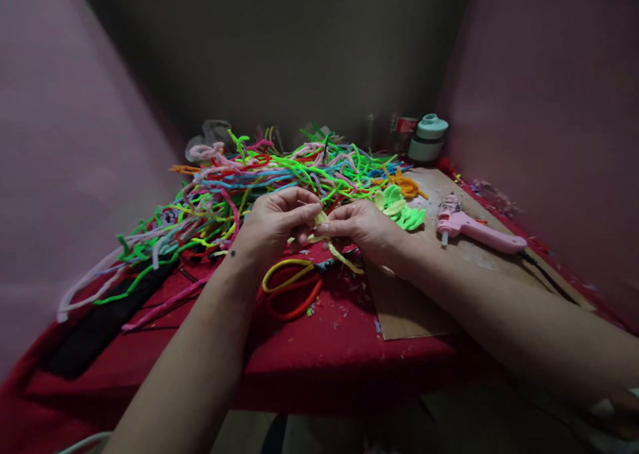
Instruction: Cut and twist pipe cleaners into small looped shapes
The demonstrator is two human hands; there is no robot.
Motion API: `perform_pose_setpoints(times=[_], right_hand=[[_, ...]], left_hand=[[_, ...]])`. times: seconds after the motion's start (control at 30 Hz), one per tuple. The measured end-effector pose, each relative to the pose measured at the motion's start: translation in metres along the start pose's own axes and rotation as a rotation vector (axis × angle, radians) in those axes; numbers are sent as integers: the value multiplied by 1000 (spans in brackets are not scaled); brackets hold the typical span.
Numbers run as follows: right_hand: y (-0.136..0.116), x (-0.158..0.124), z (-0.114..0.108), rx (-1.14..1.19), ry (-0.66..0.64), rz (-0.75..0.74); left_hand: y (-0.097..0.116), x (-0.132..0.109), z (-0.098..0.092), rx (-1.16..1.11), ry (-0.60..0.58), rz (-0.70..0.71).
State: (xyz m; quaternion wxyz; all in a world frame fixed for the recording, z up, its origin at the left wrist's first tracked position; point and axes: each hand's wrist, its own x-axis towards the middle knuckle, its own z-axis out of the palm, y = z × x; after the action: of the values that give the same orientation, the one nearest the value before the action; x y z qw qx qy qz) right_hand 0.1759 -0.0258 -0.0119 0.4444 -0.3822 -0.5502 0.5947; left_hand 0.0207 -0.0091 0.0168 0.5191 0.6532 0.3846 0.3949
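Between my two hands is a pale yellow pipe cleaner, bent together at the fingertips, with a loose tail hanging down to the right. My left hand pinches it from the left, thumb against fingers. From the other side my right hand grips it with thumb and forefinger. The fingers partly hide the bent part. Just below lie scissors with one yellow and one red handle loop, their blades partly under the hands. Beyond my right wrist are green and pale yellow leaf-like pieces of folded pipe cleaner.
Many coloured pipe cleaners are heaped across the back and left. A pink glue gun with a black cord rests on a brown board. Behind stands a light-blue-lidded bottle. A black strip lies left on the red cloth.
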Motion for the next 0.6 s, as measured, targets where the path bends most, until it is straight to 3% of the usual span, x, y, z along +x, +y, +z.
perform_pose_setpoints(times=[0.3,0.43,0.6], right_hand=[[2,-2,0,-105,-24,-7],[2,-1,0,-30,8,-40],[-1,-3,3,-62,74,-67]], left_hand=[[2,-3,-2,621,21,193],[4,-4,2,449,98,110],[5,-4,5,152,30,-64]])
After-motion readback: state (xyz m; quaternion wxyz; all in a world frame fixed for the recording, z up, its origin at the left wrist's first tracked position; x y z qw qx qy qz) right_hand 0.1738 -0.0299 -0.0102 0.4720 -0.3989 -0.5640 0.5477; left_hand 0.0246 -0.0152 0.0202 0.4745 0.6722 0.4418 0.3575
